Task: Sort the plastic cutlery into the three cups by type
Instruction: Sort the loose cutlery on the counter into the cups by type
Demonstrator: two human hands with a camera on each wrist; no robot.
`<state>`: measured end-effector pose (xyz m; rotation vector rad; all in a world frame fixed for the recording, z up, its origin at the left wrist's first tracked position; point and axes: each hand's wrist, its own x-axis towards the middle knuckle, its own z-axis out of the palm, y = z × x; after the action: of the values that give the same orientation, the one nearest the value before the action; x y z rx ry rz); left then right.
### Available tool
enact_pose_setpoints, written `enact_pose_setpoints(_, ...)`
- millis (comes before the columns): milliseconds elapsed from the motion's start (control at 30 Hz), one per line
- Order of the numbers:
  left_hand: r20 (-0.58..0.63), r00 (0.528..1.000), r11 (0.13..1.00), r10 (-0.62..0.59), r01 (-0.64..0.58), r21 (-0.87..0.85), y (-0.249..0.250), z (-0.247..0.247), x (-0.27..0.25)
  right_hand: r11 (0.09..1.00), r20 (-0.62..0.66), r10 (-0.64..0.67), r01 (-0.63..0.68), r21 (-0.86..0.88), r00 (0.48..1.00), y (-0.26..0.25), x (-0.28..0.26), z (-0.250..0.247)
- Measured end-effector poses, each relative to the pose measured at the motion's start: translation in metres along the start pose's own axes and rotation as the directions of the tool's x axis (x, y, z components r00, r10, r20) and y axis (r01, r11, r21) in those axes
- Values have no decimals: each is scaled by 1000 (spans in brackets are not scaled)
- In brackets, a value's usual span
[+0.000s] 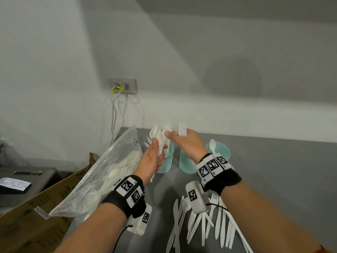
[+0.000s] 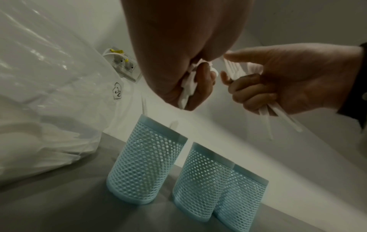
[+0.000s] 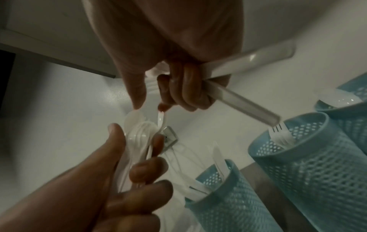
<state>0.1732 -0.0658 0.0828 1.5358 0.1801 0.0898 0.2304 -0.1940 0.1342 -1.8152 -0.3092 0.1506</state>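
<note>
My left hand (image 1: 154, 157) grips a mixed bundle of white plastic cutlery (image 1: 159, 136) upright above the left teal mesh cup (image 1: 167, 158). My right hand (image 1: 184, 141) holds several forks (image 1: 182, 129) in its curled fingers, while its thumb and forefinger reach the top of the bundle (image 3: 139, 133) and touch one piece (image 3: 161, 118). The fork handles (image 3: 244, 103) stick out below the right hand's fingers (image 3: 186, 92). Knives stand in the left cup (image 3: 228, 197), forks in the middle cup (image 3: 309, 158), and a spoon (image 1: 212, 145) in the right cup (image 1: 221, 151).
Loose knives, forks and spoons (image 1: 202, 221) lie on the grey table (image 1: 282, 170) near me. A clear plastic bag (image 1: 109, 172) with more cutlery leans over a cardboard box (image 1: 36, 221) at the left. A wall socket with cables (image 1: 122, 86) is behind.
</note>
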Motion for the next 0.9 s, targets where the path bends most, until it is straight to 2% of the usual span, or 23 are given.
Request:
enact_pose_setpoints(100,31,999,1000,15,-15,-10,0,2,1,997,75,59,-55,-52,995,6,-6,1)
enact_pose_setpoints(333,102,994,1000,26,-24,-19,-2,12,2,994,51,113,-113,-3,992,10,-12,-7)
enact_pose_setpoints(533,108,994,999,11,-8,-31,-3,24,3,958,106,269,-278,75,957,13,-15,-19)
enact_pose_setpoints(700,77,995,993,58,-66,100,-1,33,5,962,39,253,-255,94,967,7,-16,-30)
enact_pose_setpoints(800,34,997,985,74,-78,151,-4,33,8,978,-93,172,-158,137,981,1,-8,-44)
enact_pose_setpoints(900,59,994,969,90,-101,224,-8,32,8,994,-183,85,-70,88,980,-1,1,-53)
